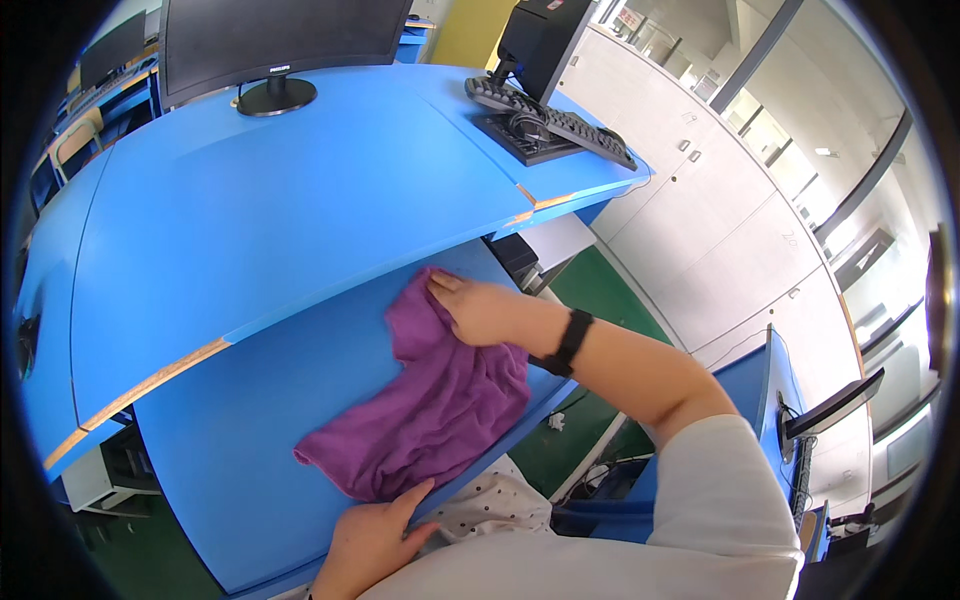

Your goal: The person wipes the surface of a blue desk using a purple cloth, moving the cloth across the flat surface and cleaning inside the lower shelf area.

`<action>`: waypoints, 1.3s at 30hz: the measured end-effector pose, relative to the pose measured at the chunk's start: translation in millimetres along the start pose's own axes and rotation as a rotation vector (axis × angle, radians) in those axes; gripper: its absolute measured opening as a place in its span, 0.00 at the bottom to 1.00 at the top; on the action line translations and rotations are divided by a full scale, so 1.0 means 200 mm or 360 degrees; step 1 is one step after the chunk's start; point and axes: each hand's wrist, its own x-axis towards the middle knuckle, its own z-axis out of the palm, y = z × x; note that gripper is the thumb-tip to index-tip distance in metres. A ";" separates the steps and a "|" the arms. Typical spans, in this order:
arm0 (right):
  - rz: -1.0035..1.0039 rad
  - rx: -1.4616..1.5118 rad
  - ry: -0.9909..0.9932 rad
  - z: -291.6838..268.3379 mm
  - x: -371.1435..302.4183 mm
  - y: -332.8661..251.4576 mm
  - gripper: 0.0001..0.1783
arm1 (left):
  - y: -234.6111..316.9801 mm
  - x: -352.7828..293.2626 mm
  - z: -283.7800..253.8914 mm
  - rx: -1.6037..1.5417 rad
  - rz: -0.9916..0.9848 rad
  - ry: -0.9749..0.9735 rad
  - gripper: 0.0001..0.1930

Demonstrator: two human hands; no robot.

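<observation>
A purple cloth (440,410) lies crumpled on the blue pull-out shelf (240,430) below the desktop. My right hand (478,308), with a black band on its wrist, reaches in from the right and presses bent fingers onto the cloth's far end. Part of the fabric is hidden under that palm. At the shelf's near edge, my left hand (375,540) has its thumb and forefinger spread apart. Its forefinger tip comes close to the cloth's near edge, and nothing shows in its grasp.
A monitor (280,45) stands at the back of the blue desktop (290,190). Keyboards (555,122) and another monitor (545,45) sit at the far right. Pale cabinets (690,190) line the right wall. A second blue desk with a monitor (835,405) is at right.
</observation>
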 end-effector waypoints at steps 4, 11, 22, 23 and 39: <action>-0.0055 -0.0037 0.0079 0.08 0.09 0.08 0.36 | -0.03 0.01 0.02 0.0081 0.0073 0.0016 0.23; -0.0078 0.0028 -0.0055 0.03 -0.11 0.01 0.38 | -0.03 0.00 0.05 0.0043 0.0184 0.0225 0.18; -0.0007 -0.0086 -0.0146 0.03 -0.12 0.01 0.40 | -0.03 0.00 0.04 -0.0029 0.0102 0.0179 0.15; 0.0006 -0.0048 -0.0086 0.02 -0.07 0.03 0.40 | -0.03 0.01 0.04 -0.0029 0.0118 0.0174 0.15; 0.0026 -0.0377 0.0172 0.13 -0.07 -0.05 0.34 | -0.02 -0.01 0.03 -0.0118 0.0121 0.0273 0.14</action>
